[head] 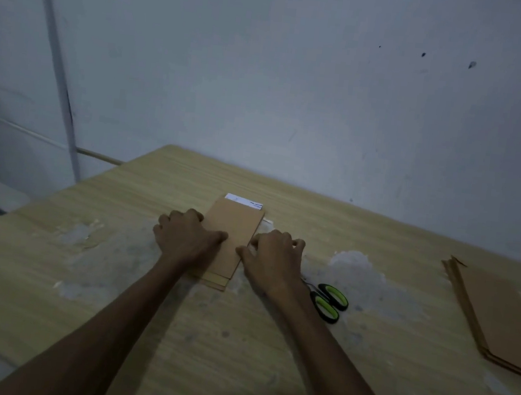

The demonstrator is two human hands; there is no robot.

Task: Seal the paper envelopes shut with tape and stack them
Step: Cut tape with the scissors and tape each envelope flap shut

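Head view: a brown paper envelope (233, 226) lies flat near the middle of the wooden table (111, 294), on top of what looks like a few more of the same kind, their near edges showing in a small step beneath it. A strip of white paper (243, 200) shows at the envelope's far end, so the flap looks not yet closed.

The left hand (185, 236) sits at the envelope's left edge, thumb lying across the brown paper, the other fingers curled down over the edge. The right hand (274, 252) sits at the envelope's right edge, fingers bent with the tips down at the paper's border. Whether either hand pinches the sheet or only presses on it cannot be told from here.

Just right of the envelope, behind the right wrist, lie scissors (328, 302) with green-lined handles. Well to the right of the envelope, at the table's edge, is a second pile of brown envelopes (499, 315). No tape roll can be made out.

The envelope is probably light, thin and easily creased, and likely to slide on the smooth tabletop. It would best be taken by its long edges with both hands, or pinned flat with one palm while the far flap is folded and taped.
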